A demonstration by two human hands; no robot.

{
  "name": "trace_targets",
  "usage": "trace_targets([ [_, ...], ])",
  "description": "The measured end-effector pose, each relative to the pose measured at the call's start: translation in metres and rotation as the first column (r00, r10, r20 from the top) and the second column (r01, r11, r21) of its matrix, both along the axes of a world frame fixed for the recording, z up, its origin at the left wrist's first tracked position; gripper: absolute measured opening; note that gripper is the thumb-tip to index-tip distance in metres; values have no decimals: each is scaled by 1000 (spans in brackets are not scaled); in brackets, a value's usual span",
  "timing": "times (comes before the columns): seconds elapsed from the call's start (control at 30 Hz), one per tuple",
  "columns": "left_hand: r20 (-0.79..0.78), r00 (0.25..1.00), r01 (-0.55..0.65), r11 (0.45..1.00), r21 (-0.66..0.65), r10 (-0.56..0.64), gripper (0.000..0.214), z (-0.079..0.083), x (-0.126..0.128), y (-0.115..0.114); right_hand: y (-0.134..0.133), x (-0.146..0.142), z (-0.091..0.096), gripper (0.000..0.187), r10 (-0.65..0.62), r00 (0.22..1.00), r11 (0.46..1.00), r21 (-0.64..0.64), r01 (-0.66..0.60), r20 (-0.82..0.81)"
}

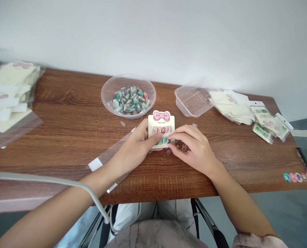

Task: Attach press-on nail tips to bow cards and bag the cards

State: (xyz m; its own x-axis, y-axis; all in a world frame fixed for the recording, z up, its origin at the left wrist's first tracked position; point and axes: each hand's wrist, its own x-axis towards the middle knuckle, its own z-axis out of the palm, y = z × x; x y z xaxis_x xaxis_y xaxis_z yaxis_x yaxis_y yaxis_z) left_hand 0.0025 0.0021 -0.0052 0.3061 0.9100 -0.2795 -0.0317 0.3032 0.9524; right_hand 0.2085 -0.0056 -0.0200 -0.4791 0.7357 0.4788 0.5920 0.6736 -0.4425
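A cream card (pixel 161 128) with a pink bow printed on top lies on the wooden table (pixel 65 131); rows of pink and green press-on nails are stuck on it. My left hand (pixel 135 148) pinches the card's left edge with thumb and fingers. My right hand (pixel 192 148) has its fingertips pressed together on a green nail at the card's lower right. A few loose nails (pixel 184 147) lie under that hand. A clear plastic sleeve (pixel 109 156) lies under my left wrist.
A clear round bowl (pixel 128 95) of green, pink and grey nails stands behind the card. A clear rectangular tub (pixel 193 100) sits to its right. Packed cards (pixel 262 120) lie at the right, stacks of sleeved cards (pixel 8 96) at the left. A grey cable (pixel 65 184) crosses my left arm.
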Motion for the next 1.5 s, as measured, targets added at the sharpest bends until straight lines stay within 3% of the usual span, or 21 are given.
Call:
trace_targets([
  [0.3, -20, 1000, 9, 999, 36, -8, 37, 0, -1, 0, 1, 1, -1, 10, 7, 1000, 998, -59, -6, 8],
  [0.73, 64, 998, 29, 998, -55, -25, 53, -2, 1, -2, 0, 1, -3, 7, 19, 999, 994, -108, -24, -51],
  [1.0, 179, 984, 19, 996, -93, -2, 49, -5, 3, 0, -2, -6, -5, 10, -7, 1000, 1000, 7, 7, -21],
  [1.2, 197, 979, -16, 984, -179, 51, 46, -1, 2, 2, -1, -3, 0, 26, 48, 986, 990, 138, -27, -157],
  [1.33, 193, 978, -51, 984, -168, 83, 49, 1, 1, 2, 2, 19, 8, 22, -24, 981, 1000, -4, 23, -195],
  [1.5, 164, 977, -115, 986, -119, 134, 51, 7, -5, 4, 10, 42, 11, 8, -137, 984, 947, -277, 164, 114],
])
